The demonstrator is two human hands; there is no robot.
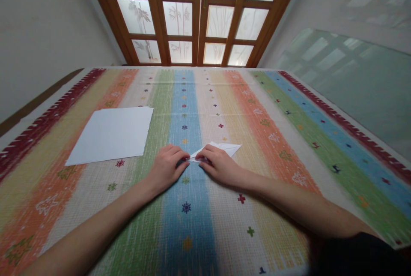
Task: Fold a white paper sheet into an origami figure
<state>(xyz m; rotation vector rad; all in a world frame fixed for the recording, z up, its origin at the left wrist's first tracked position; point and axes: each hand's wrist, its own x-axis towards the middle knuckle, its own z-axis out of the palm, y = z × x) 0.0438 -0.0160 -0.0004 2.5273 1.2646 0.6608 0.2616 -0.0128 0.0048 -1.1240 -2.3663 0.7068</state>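
A small piece of folded white paper (229, 148) lies low over the blue and white stripes of the tablecloth, its pointed end toward the right. My left hand (168, 164) pinches its narrow left tip between thumb and fingers. Close beside it, my right hand (220, 163) has thumb and fingers closed on the paper's near edge, covering part of it. The finer creases are hidden under my fingers.
Flat white sheets of paper (112, 134) lie on the left of the table. A striped tablecloth (186, 233) covers the tabletop. Beyond the far edge stand wooden doors (195, 19) with frosted panes; a pale glass panel (353, 79) leans along the right wall.
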